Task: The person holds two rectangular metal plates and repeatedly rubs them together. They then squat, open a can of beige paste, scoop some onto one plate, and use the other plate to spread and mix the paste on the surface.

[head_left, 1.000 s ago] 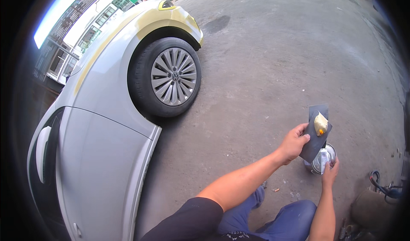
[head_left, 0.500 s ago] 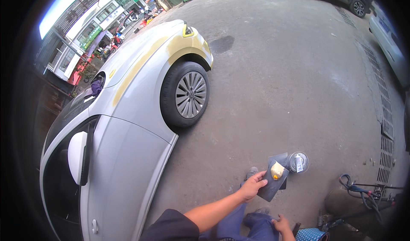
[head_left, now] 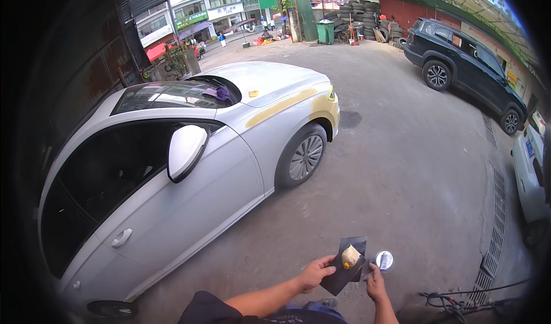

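My left hand [head_left: 317, 274] grips the edge of a thin dark plate [head_left: 334, 281] low in the middle of the view. On the plate sits a mound of beige putty [head_left: 350, 255] with a small orange dab at its lower side. Just right of the plate is my right hand [head_left: 376, 285], its fingers closed together and raised. A dark piece shows at those fingertips, too small to name. Beyond them a round tin [head_left: 391, 255] stands on the ground, with a pale tube [head_left: 384, 260] lying on top.
A white car [head_left: 229, 163] fills the left side, with yellowish patches [head_left: 280, 107] on its front fender and a purple cloth [head_left: 221, 93] by the windscreen. A drain grate [head_left: 495, 232] and dark cables [head_left: 453, 304] lie to the right. Farther off stand a dark SUV [head_left: 465, 66] and stacked tyres [head_left: 359, 17].
My view has lifted and turned, showing more of the yard. My right hand has risen from low by my leg to beside the plate. My left hand keeps hold of the plate.
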Tool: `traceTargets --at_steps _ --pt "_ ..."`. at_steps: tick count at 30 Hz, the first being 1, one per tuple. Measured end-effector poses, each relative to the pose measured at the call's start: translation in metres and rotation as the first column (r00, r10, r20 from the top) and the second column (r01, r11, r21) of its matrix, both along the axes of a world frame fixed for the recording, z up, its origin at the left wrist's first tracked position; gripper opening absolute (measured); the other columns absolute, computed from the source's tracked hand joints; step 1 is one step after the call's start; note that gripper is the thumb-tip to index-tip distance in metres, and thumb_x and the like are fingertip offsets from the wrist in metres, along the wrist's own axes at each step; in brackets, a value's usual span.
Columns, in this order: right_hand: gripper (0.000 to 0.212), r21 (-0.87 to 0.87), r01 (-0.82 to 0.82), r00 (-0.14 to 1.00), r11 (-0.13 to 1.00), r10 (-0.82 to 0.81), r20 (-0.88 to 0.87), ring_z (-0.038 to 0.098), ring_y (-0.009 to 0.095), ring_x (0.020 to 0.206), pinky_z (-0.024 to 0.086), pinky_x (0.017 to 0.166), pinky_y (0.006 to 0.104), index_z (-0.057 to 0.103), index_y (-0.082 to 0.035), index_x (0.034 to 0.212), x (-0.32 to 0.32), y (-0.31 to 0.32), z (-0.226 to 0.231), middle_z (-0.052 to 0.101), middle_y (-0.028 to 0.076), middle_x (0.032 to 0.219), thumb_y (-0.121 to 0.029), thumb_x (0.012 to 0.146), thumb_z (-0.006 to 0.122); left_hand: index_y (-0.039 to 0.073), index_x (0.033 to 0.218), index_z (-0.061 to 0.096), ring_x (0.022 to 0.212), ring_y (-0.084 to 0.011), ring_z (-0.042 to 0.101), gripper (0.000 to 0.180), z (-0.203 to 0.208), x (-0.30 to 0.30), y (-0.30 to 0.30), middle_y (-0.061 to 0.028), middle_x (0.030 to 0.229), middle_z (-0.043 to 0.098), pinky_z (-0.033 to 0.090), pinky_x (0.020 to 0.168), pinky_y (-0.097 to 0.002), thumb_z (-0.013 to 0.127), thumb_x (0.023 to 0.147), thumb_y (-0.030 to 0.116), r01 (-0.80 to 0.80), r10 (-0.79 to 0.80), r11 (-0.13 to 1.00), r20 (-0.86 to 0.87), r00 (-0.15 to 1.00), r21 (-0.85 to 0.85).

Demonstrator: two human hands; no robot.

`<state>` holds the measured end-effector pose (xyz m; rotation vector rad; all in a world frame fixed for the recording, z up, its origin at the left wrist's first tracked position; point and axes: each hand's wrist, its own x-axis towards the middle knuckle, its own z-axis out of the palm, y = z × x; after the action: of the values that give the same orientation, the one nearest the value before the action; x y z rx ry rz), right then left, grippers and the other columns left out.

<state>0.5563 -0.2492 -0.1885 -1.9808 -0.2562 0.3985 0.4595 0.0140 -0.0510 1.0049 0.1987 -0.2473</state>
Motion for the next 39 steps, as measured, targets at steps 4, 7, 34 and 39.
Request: traceTargets --at_steps 4,7,34,39 --pt "0.046 0.139 -0.111 0.993 0.984 0.114 -0.012 0.063 0.016 0.091 0.053 0.079 0.0298 0.052 -0.002 0.131 -0.034 0.035 0.047 0.064 0.009 0.104 0.001 0.086 0.063 0.001 0.14 0.044 0.118 -0.016 0.055 0.044 0.011 -0.058 0.016 -0.0074 0.131 0.057 0.043 0.103 -0.0331 0.049 0.097 0.004 -0.068 0.072 0.996 0.075 0.995 -0.056" --pt "0.037 0.268 -0.098 0.962 0.958 0.16 -0.22 0.063 0.009 0.078 0.052 0.058 0.0231 0.053 -0.001 0.128 -0.081 0.054 0.073 0.066 0.006 0.091 -0.005 0.092 0.061 0.001 0.14 0.044 0.118 -0.0161 0.056 0.044 0.014 -0.111 0.028 -0.0077 0.132 0.057 0.043 0.103 -0.0327 0.049 0.096 0.002 -0.085 0.09 0.993 0.057 0.994 -0.084" --pt "0.053 0.857 -0.11 0.848 0.503 0.497 -0.184 0.062 0.02 0.105 0.05 0.095 0.0344 0.037 -0.001 0.141 -0.212 0.106 0.202 0.061 0.013 0.121 -0.003 0.092 0.059 -0.002 0.138 0.046 0.116 -0.0175 0.058 0.042 0.085 -0.266 -0.001 -0.0096 0.128 0.058 0.047 0.101 -0.0336 0.046 0.095 0.0 -0.255 0.285 0.95 0.165 0.944 -0.182" --pt "0.057 0.779 -0.053 0.963 0.625 0.238 -0.126 0.06 0.018 0.106 0.049 0.095 0.0326 0.035 0.0 0.142 -0.185 0.09 0.218 0.06 0.013 0.119 0.005 0.089 0.054 0.002 0.138 0.046 0.12 -0.0224 0.057 0.043 0.086 -0.251 -0.006 -0.0123 0.129 0.059 0.046 0.103 -0.0388 0.046 0.096 -0.002 -0.327 0.373 0.916 0.192 0.908 -0.234"
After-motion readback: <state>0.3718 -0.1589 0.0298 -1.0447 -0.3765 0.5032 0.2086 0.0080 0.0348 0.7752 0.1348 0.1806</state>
